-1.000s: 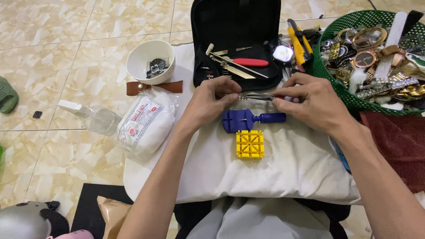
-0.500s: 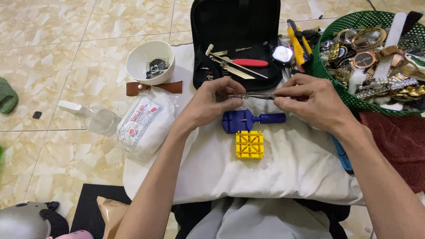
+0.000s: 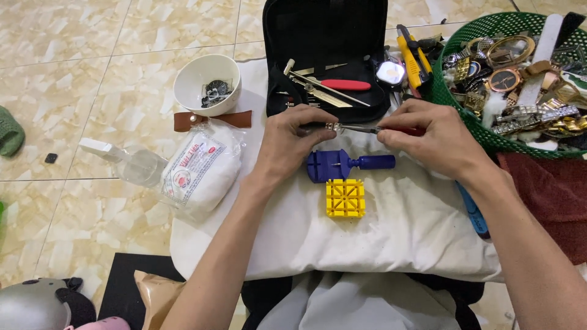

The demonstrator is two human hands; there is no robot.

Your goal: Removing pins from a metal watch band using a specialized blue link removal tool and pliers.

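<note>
Just behind the blue link-removal tool [image 3: 342,164], the left hand [image 3: 293,139] pinches a small metal piece [image 3: 334,126] while the right hand [image 3: 434,142] presses a thin red-handled tool [image 3: 379,129] against it; a yellow block [image 3: 345,198] sits in front, on the white cloth [image 3: 403,232].

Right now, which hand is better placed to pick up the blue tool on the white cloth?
Probably the left hand: its wrist lies just beside the blue tool. The right hand is farther off and grips a thin red-handled tool.
</note>
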